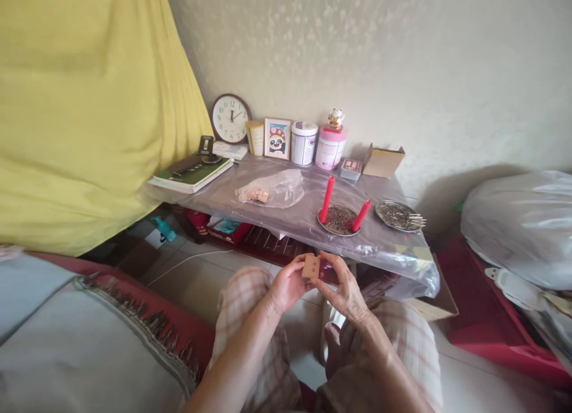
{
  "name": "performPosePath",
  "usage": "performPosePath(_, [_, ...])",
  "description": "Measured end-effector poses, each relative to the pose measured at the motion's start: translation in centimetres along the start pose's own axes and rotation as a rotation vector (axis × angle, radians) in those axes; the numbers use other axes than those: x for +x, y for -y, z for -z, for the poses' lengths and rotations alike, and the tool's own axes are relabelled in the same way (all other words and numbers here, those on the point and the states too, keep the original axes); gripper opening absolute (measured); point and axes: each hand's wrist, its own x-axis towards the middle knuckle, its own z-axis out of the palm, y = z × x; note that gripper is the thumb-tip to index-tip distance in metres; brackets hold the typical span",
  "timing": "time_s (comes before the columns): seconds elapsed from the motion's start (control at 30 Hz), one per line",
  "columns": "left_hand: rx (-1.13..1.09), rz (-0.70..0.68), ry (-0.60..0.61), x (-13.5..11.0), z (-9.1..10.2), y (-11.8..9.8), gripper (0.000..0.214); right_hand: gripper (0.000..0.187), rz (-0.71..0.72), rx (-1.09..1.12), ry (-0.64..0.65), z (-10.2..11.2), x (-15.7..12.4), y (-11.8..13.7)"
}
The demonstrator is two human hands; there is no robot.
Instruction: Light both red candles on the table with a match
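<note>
A small tan cardboard box (311, 267) with reddish marks on its face is held over my lap, in front of the table's near edge. My left hand (289, 283) grips it from the left, fingers behind it. On the other side, my right hand (340, 286) has its thumb at the box's lower right corner and its fingertips near the top edge. Beyond the hands, two red candles (328, 199) rise from a round metal plate (340, 232) filled with small dark grains; the left one is tall, the right one shorter and tilted.
Right of the candles, a second grain-filled plate (393, 215) bears several pale sticks. A clear plastic bag (281, 188) with tan pieces lies mid-table. Along the wall stand a clock (231, 118), a framed panda picture (277, 139), tubs (304, 143) and an open carton (383, 161).
</note>
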Motion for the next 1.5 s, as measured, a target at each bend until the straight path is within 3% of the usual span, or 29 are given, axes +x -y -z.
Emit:
performPosePath(0.37, [0.038, -0.075, -0.048, 0.2, 0.0, 0.1, 0.032, 0.048, -0.035, -0.063, -0.065, -0.1, 0.5, -0.6])
performPosePath(0.8, [0.137, -0.161, 0.035, -0.5, -0.2, 0.5, 0.047, 0.05, -0.045, -0.02, -0.128, -0.5, 0.1, -0.4])
performPosePath(1.5, [0.224, -0.198, 0.01, -0.6, -0.3, 0.8, 0.044, 0.045, -0.056, 0.05, -0.057, 0.2, -0.5, -0.6])
